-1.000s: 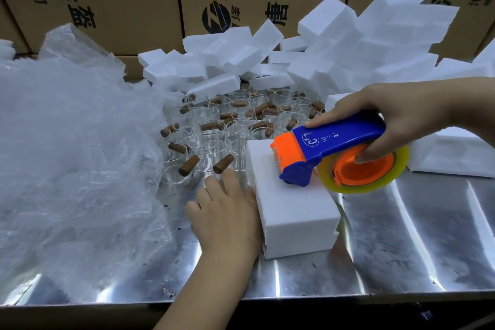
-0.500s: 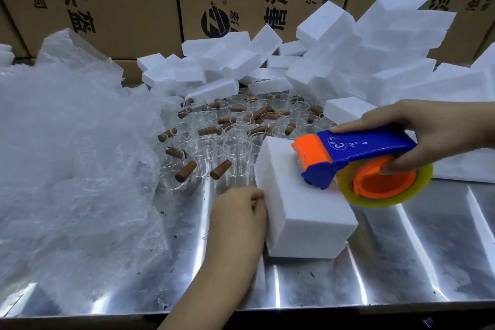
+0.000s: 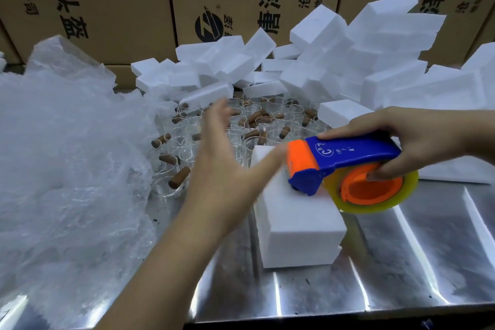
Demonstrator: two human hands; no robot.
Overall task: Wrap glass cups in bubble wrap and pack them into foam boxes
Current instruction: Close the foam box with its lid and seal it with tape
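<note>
A closed white foam box (image 3: 297, 217) lies on the metal table in front of me. My right hand (image 3: 417, 136) grips a blue and orange tape dispenser (image 3: 345, 166) with a yellowish tape roll, its orange nose resting on the box's top far end. My left hand (image 3: 227, 166) hovers open and blurred above the box's left side, thumb stretched toward the dispenser's nose, holding nothing. Behind it stand several clear glass cups (image 3: 241, 126), some with brown corks lying in or across them. A big heap of bubble wrap (image 3: 67, 158) fills the left.
A pile of white foam boxes and lids (image 3: 348, 56) stretches across the back and right. Brown printed cartons (image 3: 112, 2) form a wall behind. The shiny metal table (image 3: 401, 262) has its front edge just below the foam box.
My left hand has come off the foam box's left side and lifted, fingers spread. The dispenser has stayed on the box's top far end. The box shifted slightly.
</note>
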